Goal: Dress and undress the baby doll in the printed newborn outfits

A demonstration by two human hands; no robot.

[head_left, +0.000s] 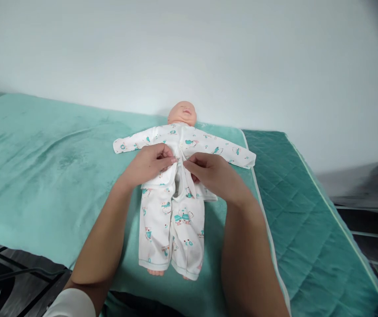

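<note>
A baby doll (182, 113) lies on its back with its head toward the wall. It wears a white baby jacket (205, 143) with a teal print, sleeves spread to both sides, and matching pants (156, 229). My left hand (151, 164) pinches one front edge of the jacket at the doll's middle. Opposite it, my right hand (209, 171) pinches the other front edge. Between the hands the jacket front parts over the pants' open crotch. Toes show below the pant cuffs; the doll's hands are hidden in the sleeves.
A light teal blanket (60, 176) spreads under the doll and far to the left. On the right is a darker quilted mat (308, 220). A white wall (189, 53) rises behind. Dark metal bars (370, 220) show at the lower right, and a cable (20, 275) at lower left.
</note>
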